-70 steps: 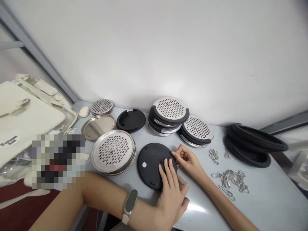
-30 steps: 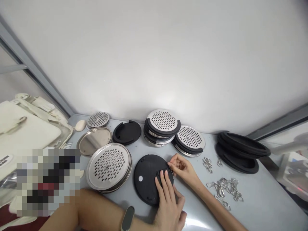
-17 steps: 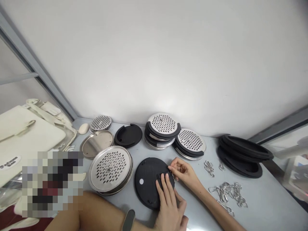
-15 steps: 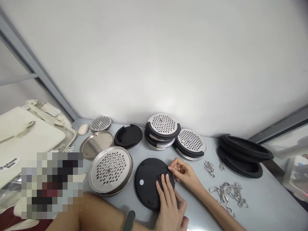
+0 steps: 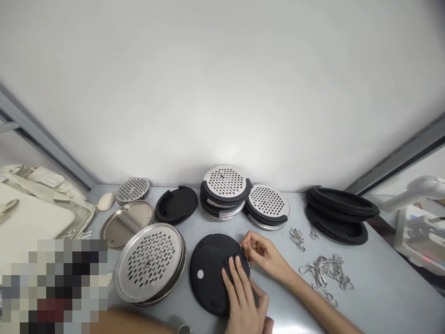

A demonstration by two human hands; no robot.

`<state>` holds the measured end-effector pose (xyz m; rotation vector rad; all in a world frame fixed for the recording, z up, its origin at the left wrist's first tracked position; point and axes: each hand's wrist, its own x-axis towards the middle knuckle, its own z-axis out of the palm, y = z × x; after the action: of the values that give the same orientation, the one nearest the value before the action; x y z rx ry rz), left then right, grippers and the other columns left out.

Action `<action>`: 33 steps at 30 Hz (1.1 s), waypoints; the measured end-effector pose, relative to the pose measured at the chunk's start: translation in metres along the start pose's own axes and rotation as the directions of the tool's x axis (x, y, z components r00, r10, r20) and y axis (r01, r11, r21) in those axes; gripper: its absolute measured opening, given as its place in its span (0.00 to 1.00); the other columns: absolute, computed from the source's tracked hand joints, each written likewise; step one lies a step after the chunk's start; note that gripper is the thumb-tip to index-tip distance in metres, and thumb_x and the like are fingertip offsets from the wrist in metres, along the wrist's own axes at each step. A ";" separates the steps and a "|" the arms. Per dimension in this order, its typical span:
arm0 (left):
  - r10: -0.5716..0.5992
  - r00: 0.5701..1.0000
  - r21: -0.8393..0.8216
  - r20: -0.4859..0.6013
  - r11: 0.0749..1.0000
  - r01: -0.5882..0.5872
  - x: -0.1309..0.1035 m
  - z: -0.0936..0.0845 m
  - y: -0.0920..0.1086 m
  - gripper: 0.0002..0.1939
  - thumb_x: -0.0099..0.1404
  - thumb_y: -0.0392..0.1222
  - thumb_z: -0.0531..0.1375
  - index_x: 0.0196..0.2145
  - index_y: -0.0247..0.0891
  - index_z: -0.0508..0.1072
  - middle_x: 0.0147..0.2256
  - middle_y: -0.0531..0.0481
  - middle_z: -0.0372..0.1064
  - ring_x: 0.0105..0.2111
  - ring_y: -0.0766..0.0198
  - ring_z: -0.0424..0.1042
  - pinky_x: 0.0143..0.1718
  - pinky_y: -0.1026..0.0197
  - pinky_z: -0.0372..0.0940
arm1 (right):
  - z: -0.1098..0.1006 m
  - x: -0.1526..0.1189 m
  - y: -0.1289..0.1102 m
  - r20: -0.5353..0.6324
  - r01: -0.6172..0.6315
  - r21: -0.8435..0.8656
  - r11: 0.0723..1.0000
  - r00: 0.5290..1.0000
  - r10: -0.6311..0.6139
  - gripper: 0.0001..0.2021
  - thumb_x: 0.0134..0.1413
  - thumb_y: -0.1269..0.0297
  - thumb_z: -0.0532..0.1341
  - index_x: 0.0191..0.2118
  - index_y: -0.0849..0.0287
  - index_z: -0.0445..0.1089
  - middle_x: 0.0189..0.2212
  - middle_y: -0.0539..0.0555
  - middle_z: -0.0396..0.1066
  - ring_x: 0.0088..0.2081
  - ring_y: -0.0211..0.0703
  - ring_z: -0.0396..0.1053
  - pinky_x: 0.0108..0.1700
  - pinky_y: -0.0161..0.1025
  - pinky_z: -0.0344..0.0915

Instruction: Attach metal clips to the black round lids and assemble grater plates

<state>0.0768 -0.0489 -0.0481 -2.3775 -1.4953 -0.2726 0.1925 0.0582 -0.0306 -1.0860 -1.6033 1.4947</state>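
Note:
A round black disc [image 5: 209, 273] with a white dot lies on the table in front of me. My left hand [image 5: 243, 297] rests on its right half, fingers stretched flat over a rectangular patch; its thumb side is at the rim. My right hand [image 5: 260, 254] pinches a small metal clip [image 5: 245, 252] at the disc's upper right edge, partly hidden by the fingers. To the right are loose metal clips [image 5: 327, 272] in a pile and a smaller group of clips [image 5: 297, 238].
Perforated metal plates [image 5: 151, 262] are stacked on the left, near a plain metal lid [image 5: 128, 223] and a black ring-edged tray [image 5: 176, 204]. Behind stand two stacks of grater plates [image 5: 225, 181]. Black dishes [image 5: 342, 206] lie at right; cream bags [image 5: 31, 208] at left.
The view has shifted, so the things sit slightly further left. My left hand stays on the disc; my right fingers have turned slightly at its edge, showing more of the clip.

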 end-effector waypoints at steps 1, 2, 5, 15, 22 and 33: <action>-0.002 1.000 0.001 0.001 1.000 0.002 0.000 0.000 0.000 0.29 0.54 0.63 0.59 0.39 0.32 0.73 0.52 0.28 0.65 0.54 0.28 0.59 0.51 0.24 0.46 | 0.000 -0.001 0.000 0.009 0.004 -0.002 1.000 1.000 -0.004 0.15 0.58 0.50 0.56 0.32 0.58 0.64 0.21 0.46 0.61 0.22 0.35 0.60 0.26 0.33 0.61; -0.006 1.000 -0.001 0.003 1.000 0.006 0.000 0.000 0.000 0.30 0.54 0.64 0.59 0.39 0.31 0.73 0.52 0.28 0.65 0.54 0.28 0.59 0.51 0.24 0.46 | -0.001 -0.001 0.000 0.016 0.006 -0.002 1.000 1.000 -0.006 0.14 0.58 0.52 0.56 0.33 0.58 0.64 0.21 0.46 0.61 0.22 0.35 0.60 0.26 0.33 0.61; -0.016 1.000 -0.007 0.006 1.000 0.016 0.001 0.000 0.001 0.31 0.54 0.64 0.59 0.39 0.30 0.73 0.52 0.27 0.65 0.54 0.27 0.58 0.52 0.25 0.45 | -0.001 -0.003 0.000 0.030 0.011 0.004 1.000 0.999 -0.011 0.10 0.58 0.55 0.57 0.34 0.57 0.64 0.22 0.45 0.59 0.23 0.35 0.59 0.26 0.32 0.60; -0.011 1.000 0.009 -0.020 1.000 0.012 0.001 0.004 0.002 0.30 0.55 0.65 0.58 0.37 0.32 0.73 0.50 0.28 0.67 0.53 0.29 0.61 0.52 0.24 0.43 | -0.001 -0.004 -0.003 0.066 0.021 0.013 1.000 0.998 -0.022 0.06 0.59 0.60 0.57 0.35 0.57 0.61 0.23 0.44 0.55 0.25 0.34 0.54 0.29 0.33 0.55; -0.013 1.000 0.011 -0.023 1.000 0.014 0.001 0.006 0.002 0.31 0.53 0.67 0.58 0.36 0.33 0.72 0.50 0.29 0.67 0.52 0.29 0.62 0.52 0.24 0.44 | -0.003 -0.007 -0.012 0.153 0.025 -0.015 1.000 0.988 -0.022 0.06 0.56 0.69 0.57 0.38 0.56 0.58 0.24 0.44 0.55 0.27 0.35 0.55 0.33 0.33 0.57; -0.011 0.998 0.047 -0.063 0.999 0.014 0.001 0.010 0.003 0.28 0.52 0.65 0.61 0.34 0.34 0.70 0.48 0.29 0.69 0.50 0.30 0.65 0.50 0.24 0.49 | 0.000 -0.009 -0.006 0.135 0.043 -0.068 0.997 0.990 -0.033 0.12 0.51 0.77 0.56 0.39 0.57 0.57 0.25 0.43 0.55 0.26 0.33 0.53 0.30 0.32 0.55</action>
<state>0.0798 -0.0450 -0.0577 -2.3013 -1.4724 -0.3084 0.1953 0.0505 -0.0242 -1.0065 -1.7709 1.5232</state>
